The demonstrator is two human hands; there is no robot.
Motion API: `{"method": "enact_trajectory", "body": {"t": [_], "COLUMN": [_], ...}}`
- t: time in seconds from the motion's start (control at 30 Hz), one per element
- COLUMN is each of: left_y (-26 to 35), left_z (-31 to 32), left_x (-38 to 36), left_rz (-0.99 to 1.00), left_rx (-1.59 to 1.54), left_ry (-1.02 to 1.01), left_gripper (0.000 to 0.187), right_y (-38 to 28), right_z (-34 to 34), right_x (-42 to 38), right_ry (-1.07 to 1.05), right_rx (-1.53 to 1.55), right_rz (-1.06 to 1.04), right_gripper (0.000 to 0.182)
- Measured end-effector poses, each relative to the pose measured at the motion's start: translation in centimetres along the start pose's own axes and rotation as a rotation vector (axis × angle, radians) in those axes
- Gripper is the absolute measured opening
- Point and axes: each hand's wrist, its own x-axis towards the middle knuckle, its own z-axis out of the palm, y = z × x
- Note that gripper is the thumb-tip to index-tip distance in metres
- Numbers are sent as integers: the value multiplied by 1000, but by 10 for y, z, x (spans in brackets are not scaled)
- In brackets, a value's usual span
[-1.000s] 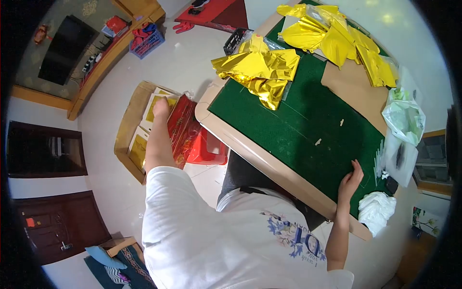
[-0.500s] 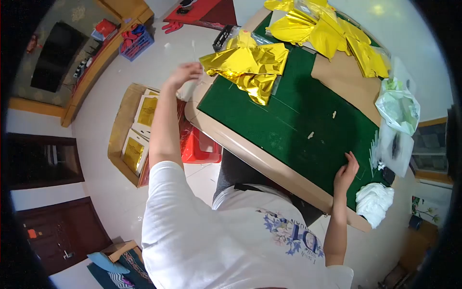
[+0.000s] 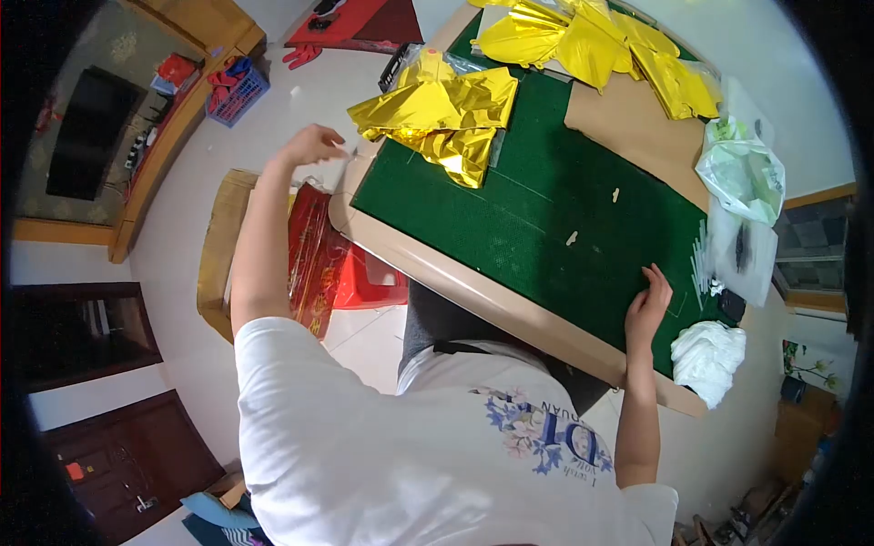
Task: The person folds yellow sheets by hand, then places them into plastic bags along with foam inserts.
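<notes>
My left hand (image 3: 311,147) hangs in the air just beyond the table's left end, fingers loosely bent and apart, with nothing visible in them. Close to its fingertips lies crumpled gold foil (image 3: 446,118) on the dark green mat (image 3: 546,200). White plastic (image 3: 328,175) shows below that hand, partly hidden. On the mat near the front right edge rests my right hand (image 3: 647,308), open and holding nothing. Several thin white sticks (image 3: 699,259) and a crumpled white bag (image 3: 708,364) are to its right.
More gold foil (image 3: 592,45) and brown cardboard (image 3: 637,136) cover the far side. A plastic bag (image 3: 742,173) stands at the right. Below the left end are a red stool (image 3: 369,284), a red package (image 3: 314,255) and a cardboard box (image 3: 218,246).
The view has shifted slightly. My left hand has moved a little left, away from the foil, and its arm now covers much of the cardboard box. My right hand stays on the mat.
</notes>
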Motion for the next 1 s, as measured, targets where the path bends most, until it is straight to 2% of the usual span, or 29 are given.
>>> {"method": "enact_trajectory", "body": {"t": [0.03, 0.07, 0.13, 0.17, 0.2, 0.27, 0.3, 0.33, 0.4, 0.43, 0.47, 0.53, 0.57, 0.63, 0.67, 0.73, 0.77, 0.8, 0.87, 0.93, 1.0], "left_y": [0, -17, -56, -57, -67, -84, -72, -61, -23, -14, 1, 11, -2, -44, -50, -63, -59, -55, -42, -33, -29], "left_z": [8, 15, 21, 22, 25, 28, 16, 9, 8, 14, 23, 26, 25, 28, 31, 37, 35, 31, 27, 30, 31], "left_x": [2, 7, 24, 20, 17, 9, 7, 2, -19, -24, -27, -18, -7, 14, 16, 18, 14, 11, -11, -47, -92], "left_rz": [-6, -9, -146, -261, -261, -72, -212, -210, -87, 82, 73, -90, -88, -322, -319, -219, -204, -203, -193, -275, -450], "left_rx": [52, 53, -120, 251, 247, 575, 458, 460, 169, 59, 78, 3, -3, -561, -559, 440, 435, 440, 264, 312, 299], "left_ry": [-121, -122, 260, 559, 557, 740, 746, 744, 531, 357, 246, -14, -10, 461, 460, 196, 295, 295, 702, 812, 784], "left_gripper": [23, 23, 20, 18, 18, 20, 24, 24, 29, 28, 29, 27, 27, 38, 38, 52, 61, 61, 55, 42, 34], "right_y": [-1, -2, -3, -3, -2, -1, -2, 0, 2, -1, -4, -4, -1, 0, -2, -3, -3, -3, -5, -5, -4], "right_z": [-1, -2, -2, -1, -2, -2, -1, -1, 0, 0, -1, -2, 0, -1, 0, -1, -1, -1, -1, -3, -2], "right_x": [0, 1, 1, 1, 0, 1, 0, 1, 0, 0, 1, 2, 1, 0, 0, 2, 2, 1, 2, 1, 2], "right_ry": [-1, -4, -2, 4, 10, 5, 2, 1, -8, -13, -10, -9, -17, -23, 2, 25, 21, 16, 21, 11, 0], "right_rx": [2, 4, 4, -2, -8, -7, -3, -2, -26, -23, -6, 7, 1, -8, -1, 6, 0, -5, 2, 12, 3], "right_rz": [0, -10, -19, -21, -24, -23, -14, -10, -10, -8, -13, -29, -22, -9, -25, -47, -39, -27, -32, -44, -25], "right_gripper": [46, 46, 46, 46, 46, 46, 46, 46, 45, 45, 44, 44, 43, 43, 44, 45, 44, 44, 44, 43, 44]}}
